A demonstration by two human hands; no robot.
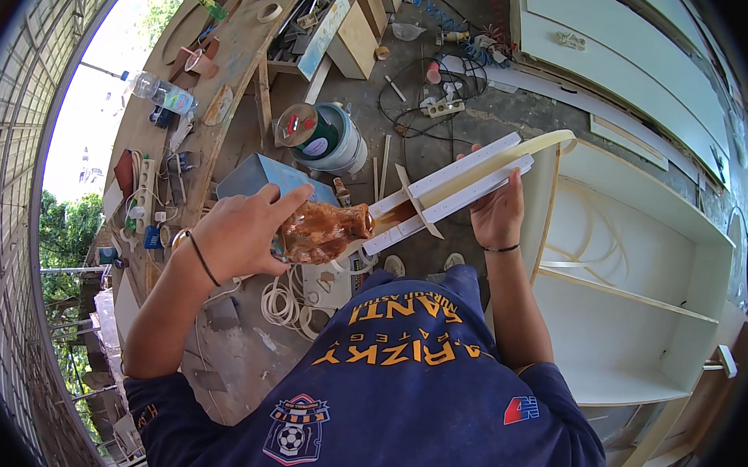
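My left hand (244,230) is wrapped round a plastic bottle (318,233) smeared with brown, glue-like stuff. The bottle lies tilted on its side, its mouth over the near end of a white trough (471,194). Brown liquid (401,213) shows inside the trough, next to the mouth. A thin crosspiece (419,204) spans the trough. Along its channel runs a pale cream edging strip (529,149), which curls over at the far end. My right hand (498,214) grips the trough's right side from below, with part of the fingers hidden behind it.
A white cabinet carcass (625,330) lies at the right, with long white panels (633,52) beyond it. A bucket (345,150) and a blue box (270,176) stand on the floor. The cluttered workbench (247,63) runs along the left. Cables (407,107) and a coiled strip (282,303) lie around.
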